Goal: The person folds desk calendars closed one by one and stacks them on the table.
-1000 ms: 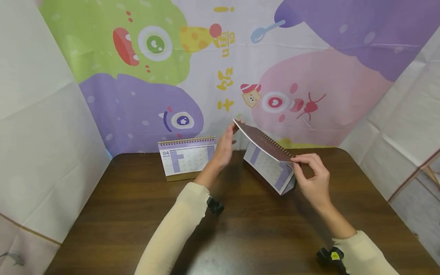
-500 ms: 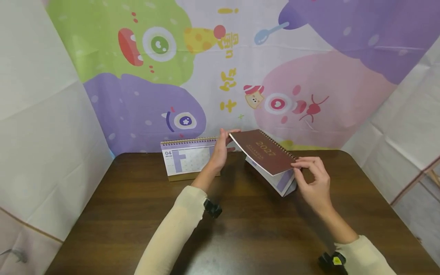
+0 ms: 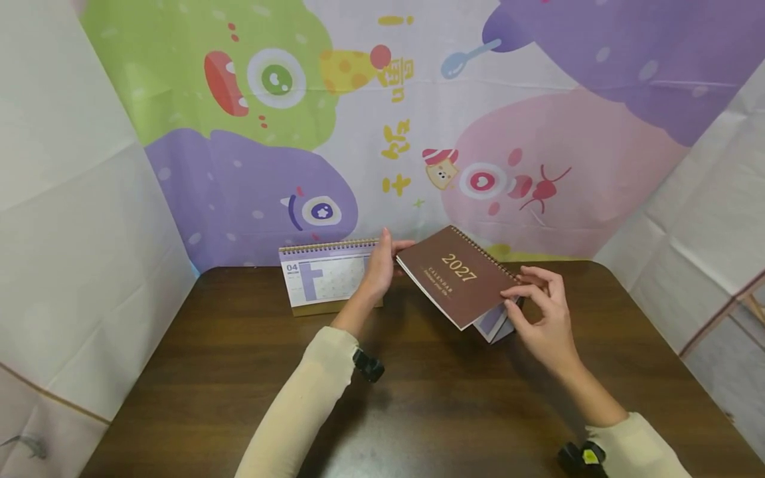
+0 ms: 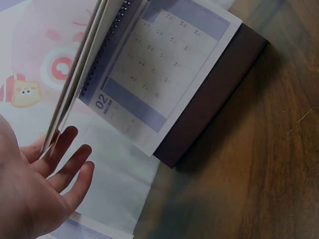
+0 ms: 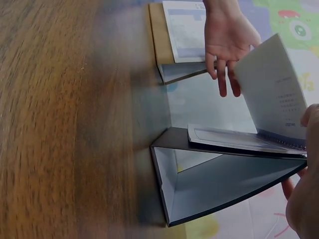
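A desk calendar (image 3: 451,279) with a brown cover marked 2027 stands right of centre, its coil binding along the top. The cover is tilted over the front, and a page marked 02 (image 4: 149,74) shows beneath it in the left wrist view. My right hand (image 3: 546,318) pinches the calendar at its right end near the coil, thumb and forefinger at the cover's edge. My left hand (image 3: 376,269) touches the cover's left corner, its fingers extended. Behind my left hand, a second desk calendar (image 3: 329,279) shows a page marked 04.
Both calendars stand toward the back of the dark wooden table (image 3: 382,411). A cartoon-printed cloth (image 3: 251,172) hangs behind it, and pale cloth walls (image 3: 78,199) flank both sides.
The brown cover has swung down toward the front, so its 2027 lettering faces up. My left hand has lowered slightly with it; my right hand stays at the calendar's right end.
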Demonstrator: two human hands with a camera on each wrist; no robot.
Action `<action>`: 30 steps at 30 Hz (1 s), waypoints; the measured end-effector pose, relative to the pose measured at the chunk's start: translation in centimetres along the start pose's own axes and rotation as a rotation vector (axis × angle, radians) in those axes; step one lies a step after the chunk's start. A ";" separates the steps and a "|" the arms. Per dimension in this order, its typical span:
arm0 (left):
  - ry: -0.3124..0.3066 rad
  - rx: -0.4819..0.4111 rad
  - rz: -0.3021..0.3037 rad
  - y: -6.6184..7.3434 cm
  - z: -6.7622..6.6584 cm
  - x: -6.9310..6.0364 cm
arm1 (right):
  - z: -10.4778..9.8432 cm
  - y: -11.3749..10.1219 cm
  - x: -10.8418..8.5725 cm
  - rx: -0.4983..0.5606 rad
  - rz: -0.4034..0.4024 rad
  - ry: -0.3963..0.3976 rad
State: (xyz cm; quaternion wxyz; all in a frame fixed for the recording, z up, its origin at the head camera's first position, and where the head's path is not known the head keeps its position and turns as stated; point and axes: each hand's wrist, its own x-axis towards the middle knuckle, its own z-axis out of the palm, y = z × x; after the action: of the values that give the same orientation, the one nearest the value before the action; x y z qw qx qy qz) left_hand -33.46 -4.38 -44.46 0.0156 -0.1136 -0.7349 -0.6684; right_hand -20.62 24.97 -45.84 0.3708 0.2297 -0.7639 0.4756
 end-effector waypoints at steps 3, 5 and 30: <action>0.009 0.040 -0.008 -0.4 0.2 -0.1 | -0.1 0.0 0.0 -0.003 0.008 -0.015; 0.012 0.060 -0.011 0.0 0.5 -0.6 | -0.1 0.1 -0.1 -0.016 0.018 -0.024; -0.181 0.387 -0.028 -6.3 3.2 1.9 | -0.5 0.2 -0.5 -0.141 0.092 -0.085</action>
State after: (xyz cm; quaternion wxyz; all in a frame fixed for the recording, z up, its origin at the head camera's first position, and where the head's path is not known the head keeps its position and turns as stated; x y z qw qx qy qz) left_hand -36.10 -1.44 -50.65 -0.0384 -0.1576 -0.8494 -0.5022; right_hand -20.30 25.47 -46.24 0.3312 0.1878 -0.8201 0.4272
